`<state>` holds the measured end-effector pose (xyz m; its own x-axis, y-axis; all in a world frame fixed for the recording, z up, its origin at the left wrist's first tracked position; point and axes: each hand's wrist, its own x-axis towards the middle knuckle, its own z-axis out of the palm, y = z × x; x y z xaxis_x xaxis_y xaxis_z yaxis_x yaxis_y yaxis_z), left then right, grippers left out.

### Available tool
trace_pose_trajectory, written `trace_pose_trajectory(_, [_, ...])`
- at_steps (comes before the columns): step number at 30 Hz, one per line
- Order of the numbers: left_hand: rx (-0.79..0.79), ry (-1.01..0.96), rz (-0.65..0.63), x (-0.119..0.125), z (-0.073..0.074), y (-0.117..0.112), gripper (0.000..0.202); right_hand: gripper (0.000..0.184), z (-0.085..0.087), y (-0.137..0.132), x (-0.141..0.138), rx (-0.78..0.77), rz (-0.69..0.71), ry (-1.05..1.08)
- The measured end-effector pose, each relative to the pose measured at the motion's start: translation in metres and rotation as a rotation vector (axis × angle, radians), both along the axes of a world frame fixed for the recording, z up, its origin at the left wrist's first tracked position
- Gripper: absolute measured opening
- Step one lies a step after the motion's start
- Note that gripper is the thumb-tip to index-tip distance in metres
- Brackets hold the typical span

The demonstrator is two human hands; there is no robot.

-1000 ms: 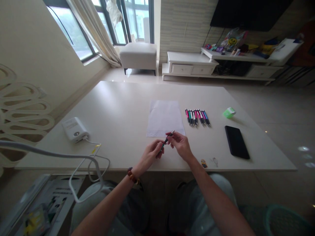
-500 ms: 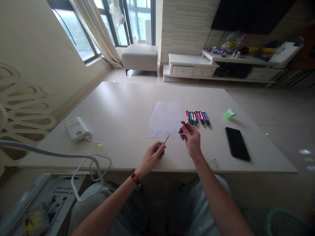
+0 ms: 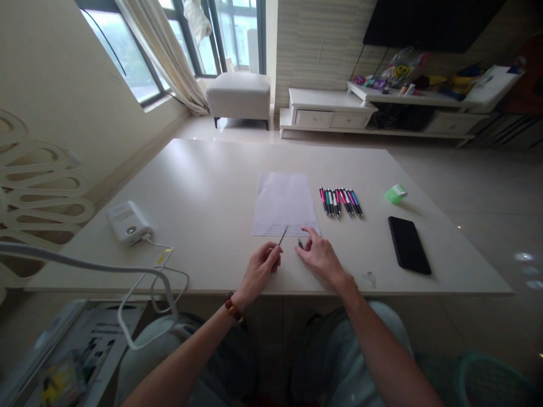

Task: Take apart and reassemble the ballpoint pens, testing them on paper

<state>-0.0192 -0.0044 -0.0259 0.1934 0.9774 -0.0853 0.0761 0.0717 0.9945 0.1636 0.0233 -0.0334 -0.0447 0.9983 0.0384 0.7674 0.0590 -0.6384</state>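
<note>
A slim pen refill (image 3: 281, 236) was held tilted in the left hand (image 3: 261, 268) at a white table (image 3: 203, 169), its fine tip raised near the lower edge of a sheet of paper (image 3: 283, 203). The refill was gripped between the curled fingers (image 3: 271, 254) and thumb of that hand, and a beaded bracelet (image 3: 234, 309) was worn on the wrist. The right hand (image 3: 320, 257) was held low over the tabletop, empty, with its fingers (image 3: 306, 250) released and spread. A small dark pen part (image 3: 300, 243) was seen just beside them, though contact between the two could not be made out. A row of click pens (image 3: 340, 202) with pink, teal and blue barrels was laid out to the right of the sheet. Beyond them were placed a green plastic object (image 3: 396, 194) and a black smartphone (image 3: 409, 245). A white power bank (image 3: 128, 222) with a white cable (image 3: 163, 271) attached was seen at the table's left side.
</note>
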Motion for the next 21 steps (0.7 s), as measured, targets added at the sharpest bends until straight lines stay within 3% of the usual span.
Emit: trace_pose_trajectory(21, [-0.002, 0.019, -0.019, 0.0009, 0.0029, -0.0011, 0.033, 0.041, -0.0009, 0.0016, 0.0010, -0.015, 0.032, 0.029])
